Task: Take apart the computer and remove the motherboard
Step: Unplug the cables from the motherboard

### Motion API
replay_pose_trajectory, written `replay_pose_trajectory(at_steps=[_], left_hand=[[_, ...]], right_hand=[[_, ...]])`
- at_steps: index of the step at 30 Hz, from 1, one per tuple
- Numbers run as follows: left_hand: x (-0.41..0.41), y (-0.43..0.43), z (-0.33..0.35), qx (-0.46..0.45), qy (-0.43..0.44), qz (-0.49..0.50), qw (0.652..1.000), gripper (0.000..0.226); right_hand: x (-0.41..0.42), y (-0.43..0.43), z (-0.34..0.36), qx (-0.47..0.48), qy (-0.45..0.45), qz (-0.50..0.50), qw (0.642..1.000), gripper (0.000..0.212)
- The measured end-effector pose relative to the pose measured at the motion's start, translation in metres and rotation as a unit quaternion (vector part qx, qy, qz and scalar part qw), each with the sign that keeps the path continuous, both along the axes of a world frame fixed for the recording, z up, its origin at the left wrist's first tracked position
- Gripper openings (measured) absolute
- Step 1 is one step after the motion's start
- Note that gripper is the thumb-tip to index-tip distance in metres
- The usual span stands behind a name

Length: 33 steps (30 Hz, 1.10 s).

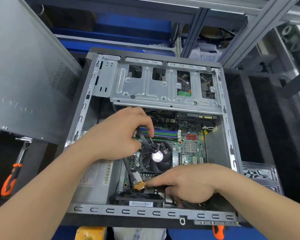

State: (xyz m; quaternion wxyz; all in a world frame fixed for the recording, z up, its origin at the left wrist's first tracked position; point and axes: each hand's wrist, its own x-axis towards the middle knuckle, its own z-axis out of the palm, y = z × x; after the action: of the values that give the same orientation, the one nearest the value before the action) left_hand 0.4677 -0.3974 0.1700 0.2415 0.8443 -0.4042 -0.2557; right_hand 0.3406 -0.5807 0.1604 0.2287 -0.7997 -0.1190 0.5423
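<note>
Case (145, 211) lies open on the worktop (260, 135), motherboard (190, 148) seated inside. I see the left hand (118, 137) over the fan (157, 156), fingers curled, pinching a black cable (128, 170). Right hand (189, 184) is low by the near wall, forefinger straight on the orange connector (139, 185). Thumb's hidden, so I can't tell whether it grips.

1. Open grey metal computer case (145, 212): centre frame.
2. Green motherboard (178, 154) lies inside, lower centre; silver metal drive cage (145, 90) above it.
3. Black round cooler fan (157, 156) on the board; black flat cable (144, 139) crosses its left.
4. Grey metal side panel (24, 66) upper left; orange-handled screwdriver (10, 179) below.
</note>
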Motion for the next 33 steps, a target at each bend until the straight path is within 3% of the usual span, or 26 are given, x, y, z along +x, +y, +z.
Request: replay_pose_trajectory(at_steps=[7, 13, 16, 20, 25, 28, 33], left_hand=[[0.003, 0.003, 0.006, -0.046, 0.021, 0.011, 0.999, 0.043], [0.006, 0.013, 0.015, -0.119, 0.065, 0.026, 0.990, 0.036], [0.005, 0.016, 0.016, -0.153, 0.079, 0.046, 0.984, 0.029], [0.009, 0.025, 0.019, -0.135, 0.022, 0.058, 0.989, 0.031], [0.011, 0.042, 0.022, -0.119, -0.065, 0.095, 0.986, 0.043], [0.006, 0.041, 0.020, -0.132, -0.099, 0.107, 0.981, 0.039], [0.002, 0.041, 0.018, -0.152, -0.054, 0.153, 0.975, 0.043]], right_hand=[[0.013, -0.017, 0.042, -0.074, -0.095, -0.002, 0.993, 0.027], [0.032, -0.038, 0.058, -0.165, -0.189, -0.109, 0.962, 0.020], [0.036, -0.033, 0.052, -0.174, -0.251, -0.160, 0.939, 0.038], [0.038, -0.032, 0.050, -0.230, -0.169, -0.081, 0.955, 0.061], [0.036, -0.031, 0.038, -0.256, -0.132, -0.066, 0.955, 0.077], [0.043, -0.023, 0.024, -0.225, -0.129, -0.111, 0.959, 0.077], [0.064, -0.012, 0.004, -0.181, -0.197, -0.162, 0.950, 0.051]])
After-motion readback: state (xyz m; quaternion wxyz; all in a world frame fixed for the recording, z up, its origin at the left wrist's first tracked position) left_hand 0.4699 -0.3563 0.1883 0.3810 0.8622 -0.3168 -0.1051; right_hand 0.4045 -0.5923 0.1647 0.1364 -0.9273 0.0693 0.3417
